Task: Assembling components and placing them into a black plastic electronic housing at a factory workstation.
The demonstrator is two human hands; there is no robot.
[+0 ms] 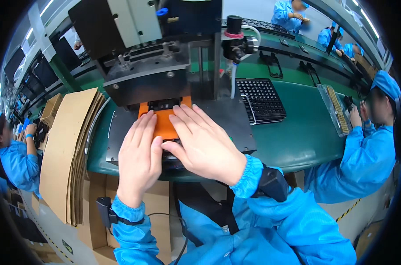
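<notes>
An orange fixture plate (165,126) lies on the dark metal base (241,138) of a benchtop press. My left hand (141,157) rests along its left side, palm down with the fingers stretched out. From the right, my right hand (207,148) lies flat over the plate's right side, its fingers pointing forward. The two thumbs nearly meet at the near edge. At the plate's far end sits a small dark part (164,105), and its details are too small to make out. The black press head (147,84) stands just beyond my fingertips.
Right of the press, a black gridded tray (262,99) sits on the green bench mat (297,145). Cardboard sheets (63,150) stand at the left, near an open carton (96,212). A regulator (238,42) with tubing flanks the press. Co-workers sit at right (363,145) and left (19,154).
</notes>
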